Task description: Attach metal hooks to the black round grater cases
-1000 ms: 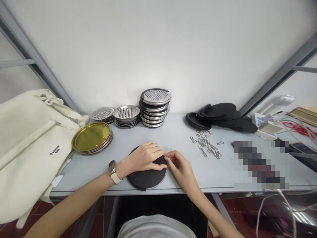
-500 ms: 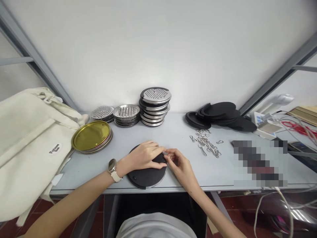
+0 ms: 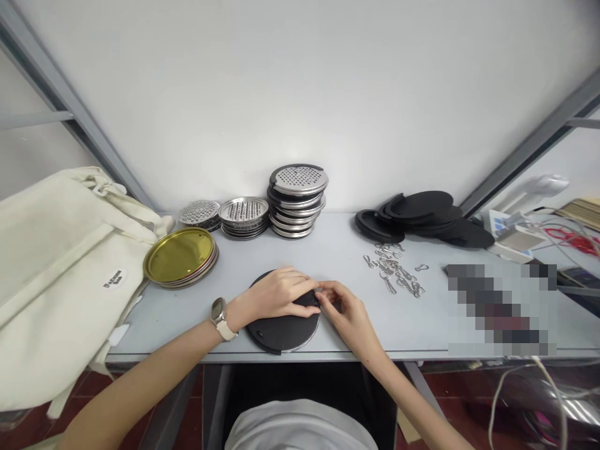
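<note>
A round black disc (image 3: 281, 331) with a shiny metal edge lies flat near the front of the table. My left hand (image 3: 284, 294) lies across its top and grips it, thumb and forefinger reaching to the right edge. At that same edge my right hand (image 3: 344, 312) is closed in a pinch, its fingertips touching the disc. A sliver of a small metal clip shows between those fingertips, mostly hidden. Right of the hands lies a loose heap of metal snap clips (image 3: 396, 272).
Along the wall stand round metal grater plates (image 3: 244, 212) and a taller stack of black-rimmed graters (image 3: 297, 206). Gold lids (image 3: 180, 256) lie left, beside a cream bag (image 3: 70, 281). Black round covers (image 3: 417, 212) are piled back right. A blurred-out object (image 3: 501, 309) lies front right.
The whole view has shifted slightly, moving everything a little to the right. My hands keep nearly the same hold; the metal clip at my right fingertips shows less.
</note>
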`<action>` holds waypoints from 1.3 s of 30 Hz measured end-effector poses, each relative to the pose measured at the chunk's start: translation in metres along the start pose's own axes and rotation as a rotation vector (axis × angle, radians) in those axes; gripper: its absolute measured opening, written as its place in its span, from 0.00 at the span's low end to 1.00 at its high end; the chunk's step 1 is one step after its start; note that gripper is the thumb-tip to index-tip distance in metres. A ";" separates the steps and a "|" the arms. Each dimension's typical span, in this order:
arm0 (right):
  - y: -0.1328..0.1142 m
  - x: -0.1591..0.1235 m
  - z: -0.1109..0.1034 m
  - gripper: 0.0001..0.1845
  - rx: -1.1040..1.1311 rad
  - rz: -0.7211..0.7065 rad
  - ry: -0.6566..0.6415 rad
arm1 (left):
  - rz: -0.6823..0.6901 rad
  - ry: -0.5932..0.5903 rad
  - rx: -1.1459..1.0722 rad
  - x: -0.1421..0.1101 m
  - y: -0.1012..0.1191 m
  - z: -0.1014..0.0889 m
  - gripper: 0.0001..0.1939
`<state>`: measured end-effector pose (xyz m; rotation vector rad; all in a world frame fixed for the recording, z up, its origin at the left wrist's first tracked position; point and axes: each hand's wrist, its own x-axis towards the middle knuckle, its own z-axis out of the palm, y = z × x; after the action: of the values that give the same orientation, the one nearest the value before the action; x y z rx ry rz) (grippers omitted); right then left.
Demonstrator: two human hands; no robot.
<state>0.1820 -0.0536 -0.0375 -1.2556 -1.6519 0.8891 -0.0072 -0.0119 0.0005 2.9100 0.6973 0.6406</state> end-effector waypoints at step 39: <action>-0.001 -0.002 0.003 0.10 -0.048 -0.023 -0.001 | 0.046 -0.004 0.108 0.001 -0.002 0.001 0.16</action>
<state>0.1795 -0.0560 -0.0380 -1.2662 -1.6943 0.8408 -0.0066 -0.0095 -0.0005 3.0334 0.6880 0.6203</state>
